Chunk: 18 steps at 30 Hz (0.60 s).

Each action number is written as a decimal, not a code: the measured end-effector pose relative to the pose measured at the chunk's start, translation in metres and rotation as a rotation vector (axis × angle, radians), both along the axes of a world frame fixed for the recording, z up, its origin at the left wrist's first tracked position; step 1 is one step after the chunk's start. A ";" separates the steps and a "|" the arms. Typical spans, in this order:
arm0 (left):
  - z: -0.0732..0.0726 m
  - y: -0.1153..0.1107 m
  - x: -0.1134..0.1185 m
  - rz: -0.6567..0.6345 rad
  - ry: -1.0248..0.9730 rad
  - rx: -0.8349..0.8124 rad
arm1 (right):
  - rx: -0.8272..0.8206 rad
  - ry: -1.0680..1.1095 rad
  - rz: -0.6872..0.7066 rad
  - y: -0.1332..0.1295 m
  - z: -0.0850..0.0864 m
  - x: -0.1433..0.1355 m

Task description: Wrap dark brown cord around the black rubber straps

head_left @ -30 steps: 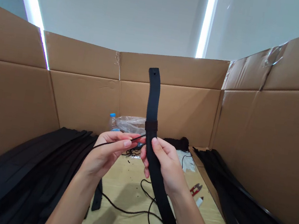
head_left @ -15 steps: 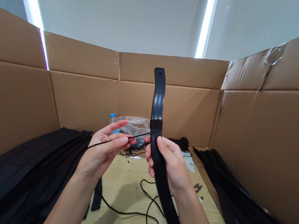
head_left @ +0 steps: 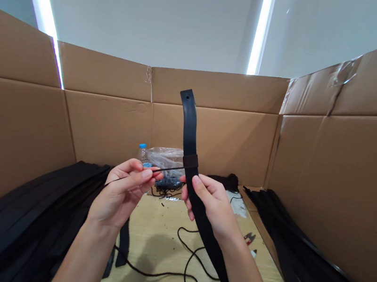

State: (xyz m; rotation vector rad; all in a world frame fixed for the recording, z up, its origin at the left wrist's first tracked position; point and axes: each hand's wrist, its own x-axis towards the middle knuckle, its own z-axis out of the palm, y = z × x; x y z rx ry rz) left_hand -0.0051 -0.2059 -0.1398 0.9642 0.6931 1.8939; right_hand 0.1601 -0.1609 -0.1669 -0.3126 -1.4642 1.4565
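Note:
A long black strap [head_left: 190, 129] with a hole near its top end stands tilted in front of me. My right hand [head_left: 212, 202] grips it below a band of dark cord wrapping [head_left: 190, 161], thumb on the near face. From that wrapping a thin dark cord [head_left: 169, 169] runs taut to the left. My left hand [head_left: 127, 184] pinches this cord between thumb and fingers. More cord [head_left: 167, 275] lies in loose loops on the table below.
Black strips [head_left: 37, 212] are piled on the left, and more strips [head_left: 286, 247] lie on the right. Snips [head_left: 249, 238] rest right of centre. At the back are a bottle [head_left: 142, 155], a clear plastic bag [head_left: 166, 157] and dark cord [head_left: 228, 182]. Cardboard walls [head_left: 211, 130] surround the table.
The strap's top end has tipped left and turned somewhat. My left hand has moved slightly left and down, its raised fingers now curled in, keeping the cord taut.

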 end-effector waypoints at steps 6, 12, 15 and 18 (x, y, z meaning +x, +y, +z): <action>-0.004 0.010 -0.004 -0.024 0.002 0.002 | -0.126 0.130 0.176 -0.007 0.003 0.002; -0.009 0.019 -0.002 -0.010 0.013 0.032 | -0.161 0.186 0.379 -0.011 0.001 -0.001; -0.011 0.022 0.001 -0.001 0.073 0.043 | -0.169 0.193 0.469 -0.012 -0.001 -0.005; -0.013 0.023 0.004 -0.001 0.135 0.056 | -0.165 0.193 0.553 -0.010 -0.005 -0.009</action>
